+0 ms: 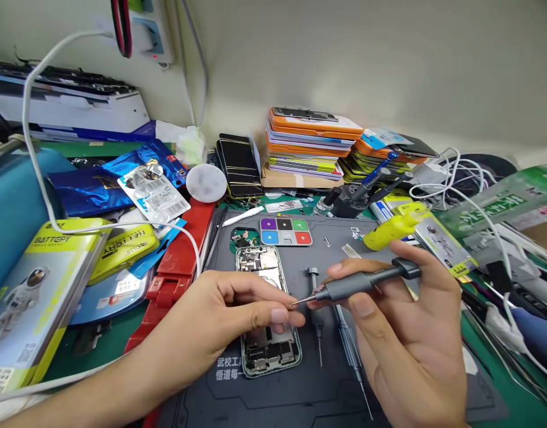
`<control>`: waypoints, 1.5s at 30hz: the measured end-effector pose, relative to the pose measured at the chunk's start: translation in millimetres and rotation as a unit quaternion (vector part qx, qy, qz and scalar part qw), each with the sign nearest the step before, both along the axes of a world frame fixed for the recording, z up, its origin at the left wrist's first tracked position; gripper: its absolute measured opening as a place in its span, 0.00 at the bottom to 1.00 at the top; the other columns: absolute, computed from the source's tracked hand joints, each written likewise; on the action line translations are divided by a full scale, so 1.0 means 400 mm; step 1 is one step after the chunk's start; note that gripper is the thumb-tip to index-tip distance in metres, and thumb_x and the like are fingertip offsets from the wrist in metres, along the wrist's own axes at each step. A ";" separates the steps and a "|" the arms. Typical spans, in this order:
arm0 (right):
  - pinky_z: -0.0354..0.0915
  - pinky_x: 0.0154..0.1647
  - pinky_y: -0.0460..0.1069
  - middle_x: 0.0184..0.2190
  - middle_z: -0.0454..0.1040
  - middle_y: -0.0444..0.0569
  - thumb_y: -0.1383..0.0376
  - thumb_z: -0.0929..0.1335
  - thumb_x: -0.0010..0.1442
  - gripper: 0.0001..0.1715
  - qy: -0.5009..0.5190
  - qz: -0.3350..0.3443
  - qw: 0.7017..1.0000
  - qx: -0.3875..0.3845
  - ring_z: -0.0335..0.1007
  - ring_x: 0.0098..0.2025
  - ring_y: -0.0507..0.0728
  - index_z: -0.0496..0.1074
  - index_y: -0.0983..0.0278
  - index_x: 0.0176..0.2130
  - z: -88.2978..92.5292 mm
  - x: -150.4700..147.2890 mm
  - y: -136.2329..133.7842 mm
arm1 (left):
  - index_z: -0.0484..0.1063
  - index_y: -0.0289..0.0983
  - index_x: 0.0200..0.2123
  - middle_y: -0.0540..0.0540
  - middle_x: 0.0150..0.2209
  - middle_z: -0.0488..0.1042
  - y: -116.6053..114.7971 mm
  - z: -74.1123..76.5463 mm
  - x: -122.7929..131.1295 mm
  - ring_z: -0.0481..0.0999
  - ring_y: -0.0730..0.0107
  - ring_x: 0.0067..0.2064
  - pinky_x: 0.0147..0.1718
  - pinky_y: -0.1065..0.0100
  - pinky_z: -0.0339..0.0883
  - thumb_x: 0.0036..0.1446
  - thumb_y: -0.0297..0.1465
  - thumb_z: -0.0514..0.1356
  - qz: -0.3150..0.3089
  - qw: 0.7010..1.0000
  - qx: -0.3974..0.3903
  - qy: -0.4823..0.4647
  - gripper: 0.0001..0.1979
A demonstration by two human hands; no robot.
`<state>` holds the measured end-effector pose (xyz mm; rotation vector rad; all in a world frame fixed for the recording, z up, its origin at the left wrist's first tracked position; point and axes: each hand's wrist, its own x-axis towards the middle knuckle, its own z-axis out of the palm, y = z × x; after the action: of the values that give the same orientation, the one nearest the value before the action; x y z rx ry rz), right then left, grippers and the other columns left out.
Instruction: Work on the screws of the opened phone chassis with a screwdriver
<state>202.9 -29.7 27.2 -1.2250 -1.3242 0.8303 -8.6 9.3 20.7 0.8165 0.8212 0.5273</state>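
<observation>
My right hand (402, 333) grips a dark grey precision screwdriver (351, 287), its thin shaft pointing left. At the screwdriver's tip, the thumb and fingers of my left hand (247, 309) are pinched together; whatever they hold there is too small or hidden to make out. Beneath my left hand an opened smartphone (271, 356) lies on the dark work mat, its inner parts exposed and its middle partly covered by the hand. Two more screwdrivers rest on the mat right of the phone: a dark one (317, 321) and a grey-blue one (351, 345).
Behind the phone sits a coloured-square tray (285, 232). A black tool holder (351, 202) and yellow bottle (389, 229) stand at back right. Stacked orange cases (313, 125) line the wall. Battery boxes (46, 297) and a red holder (175, 267) are left; a white cable (28, 107) loops there.
</observation>
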 end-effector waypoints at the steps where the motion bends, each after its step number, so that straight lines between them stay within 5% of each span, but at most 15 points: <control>1: 0.79 0.46 0.40 0.45 0.77 0.45 0.67 0.67 0.64 0.34 -0.001 0.001 1.000 0.002 0.78 0.48 0.45 0.58 0.44 0.63 0.000 0.000 -0.001 | 0.85 0.42 0.41 0.50 0.44 0.84 -0.001 0.000 0.000 0.81 0.80 0.44 0.44 0.83 0.68 0.59 0.41 0.72 0.000 1.000 0.008 0.005 0.11; 11: 0.79 0.46 0.39 0.44 0.78 0.45 0.69 0.67 0.63 0.35 -0.010 0.001 1.000 0.016 0.79 0.48 0.46 0.59 0.43 0.63 0.002 -0.003 0.004 | 0.83 0.39 0.44 0.49 0.43 0.83 -0.013 0.000 -0.006 0.80 0.75 0.45 0.44 0.77 0.70 0.63 0.44 0.69 -0.011 0.998 0.052 0.027 0.15; 23: 0.79 0.47 0.40 0.42 0.77 0.44 0.68 0.67 0.63 0.35 -0.036 0.007 0.999 0.031 0.79 0.48 0.46 0.58 0.42 0.63 0.000 0.000 -0.001 | 0.85 0.40 0.43 0.49 0.42 0.83 -0.010 -0.004 -0.002 0.79 0.80 0.42 0.41 0.81 0.69 0.62 0.40 0.71 -0.012 0.999 0.043 0.015 0.12; 40: 0.79 0.40 0.41 0.42 0.78 0.45 0.62 0.68 0.63 0.31 0.049 0.032 0.996 -0.065 0.80 0.42 0.46 0.57 0.46 0.62 0.002 0.000 0.016 | 0.84 0.38 0.42 0.48 0.42 0.83 -0.010 -0.001 -0.001 0.80 0.79 0.41 0.42 0.82 0.71 0.62 0.38 0.70 -0.008 1.000 0.023 -0.012 0.10; 45: 0.80 0.53 0.51 0.45 0.77 0.53 0.51 0.71 0.59 0.39 0.032 0.026 0.999 -0.034 0.77 0.51 0.53 0.60 0.56 0.65 -0.005 0.009 0.018 | 0.84 0.37 0.40 0.49 0.40 0.83 -0.009 0.001 -0.001 0.80 0.81 0.40 0.41 0.83 0.70 0.62 0.36 0.70 -0.004 1.000 0.025 -0.012 0.08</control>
<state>206.4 -22.4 25.1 -1.2108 -1.2902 0.9503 -9.0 5.6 21.3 0.8583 0.7838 0.5511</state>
